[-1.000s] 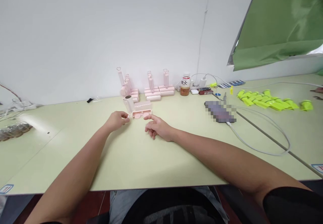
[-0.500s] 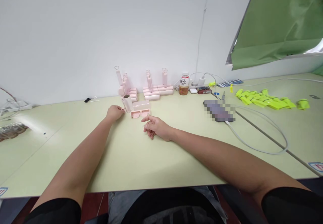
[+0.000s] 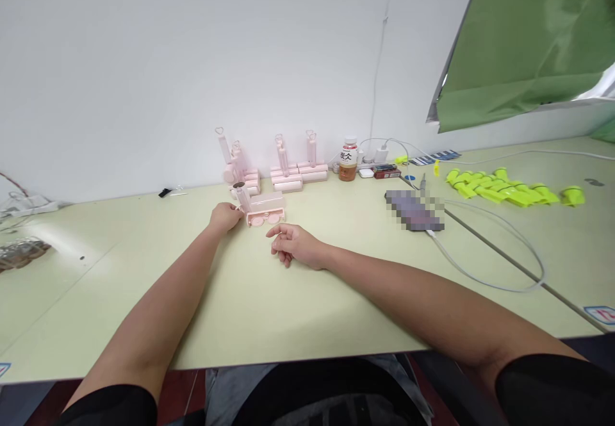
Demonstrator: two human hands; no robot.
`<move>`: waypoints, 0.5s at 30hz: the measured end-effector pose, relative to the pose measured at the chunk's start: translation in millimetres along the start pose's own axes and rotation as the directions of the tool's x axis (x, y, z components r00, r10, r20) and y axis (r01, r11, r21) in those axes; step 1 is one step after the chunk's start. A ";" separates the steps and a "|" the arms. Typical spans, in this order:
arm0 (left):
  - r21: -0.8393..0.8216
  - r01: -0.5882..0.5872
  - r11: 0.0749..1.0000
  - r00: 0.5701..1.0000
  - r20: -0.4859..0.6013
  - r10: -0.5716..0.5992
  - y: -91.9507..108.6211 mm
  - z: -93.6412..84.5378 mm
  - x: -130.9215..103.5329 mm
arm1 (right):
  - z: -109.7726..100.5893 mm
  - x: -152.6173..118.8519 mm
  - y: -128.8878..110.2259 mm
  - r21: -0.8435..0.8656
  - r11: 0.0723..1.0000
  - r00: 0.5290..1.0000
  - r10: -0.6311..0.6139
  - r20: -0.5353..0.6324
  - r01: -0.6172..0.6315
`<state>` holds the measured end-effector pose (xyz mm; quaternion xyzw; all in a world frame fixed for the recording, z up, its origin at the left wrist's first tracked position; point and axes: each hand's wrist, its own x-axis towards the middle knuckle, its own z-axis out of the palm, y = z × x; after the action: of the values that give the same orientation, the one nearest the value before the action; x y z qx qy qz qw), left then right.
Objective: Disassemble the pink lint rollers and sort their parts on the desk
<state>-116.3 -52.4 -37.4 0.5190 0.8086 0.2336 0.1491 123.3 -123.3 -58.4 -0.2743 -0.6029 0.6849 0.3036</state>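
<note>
My left hand [image 3: 225, 217] rests on the table at the left side of a small pink group. Its fingers are pinched together against a pink tube-like piece [image 3: 244, 196]; what they hold, if anything, is too small to make out. Right beside it lies an open pink case [image 3: 266, 217] with two round pink parts inside. A clear-and-pink box-shaped lid [image 3: 268, 202] sits just behind the case. In front of the case, to its right, hovers or rests my right hand [image 3: 296, 246], fingers loosely bent and apart, holding nothing.
Along the wall stand several pink boxes [image 3: 287, 184] with pink tubes [image 3: 312, 150] topped by heart loops. Farther right are a bottle [image 3: 348, 159], a blurred phone [image 3: 413, 211] on a white cable [image 3: 485, 287], and yellow-green pieces [image 3: 516, 192]. A black scrap [image 3: 164, 192] lies left.
My left hand has shifted slightly right, closer to the pink case and tube. The right hand stays nearly where it was, and the whole view has moved a little.
</note>
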 end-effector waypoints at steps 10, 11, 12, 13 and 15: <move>0.145 -0.189 0.971 0.982 0.055 0.182 -19.0 -60.0 -103.5 | 19.4 -44.1 -20.6 -0.298 0.954 0.998 0.021 -0.061 -0.038; 0.097 -0.244 0.965 0.962 0.153 0.227 -32.7 -71.1 -129.6 | 22.8 -66.3 -26.4 -0.400 0.916 0.998 -0.040 -0.039 0.021; 0.015 -0.260 0.965 0.920 0.309 0.243 -50.8 -80.4 -157.2 | 24.4 -92.9 -30.7 -0.470 0.881 0.998 -0.037 0.051 0.056; -0.063 -0.222 0.973 0.846 0.483 0.225 -73.0 -86.7 -184.9 | 23.6 -122.9 -32.3 -0.522 0.851 0.980 0.054 0.192 0.055; -0.100 -0.097 0.990 0.686 0.714 0.139 -124.6 -87.4 -236.0 | 13.4 -186.8 -24.2 -0.575 0.816 0.899 0.300 0.319 -0.068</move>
<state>-156.0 -330.3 -30.1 0.6157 0.6441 0.0428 0.4520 239.7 -269.5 -30.9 -0.2640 -0.7922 0.5500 0.0147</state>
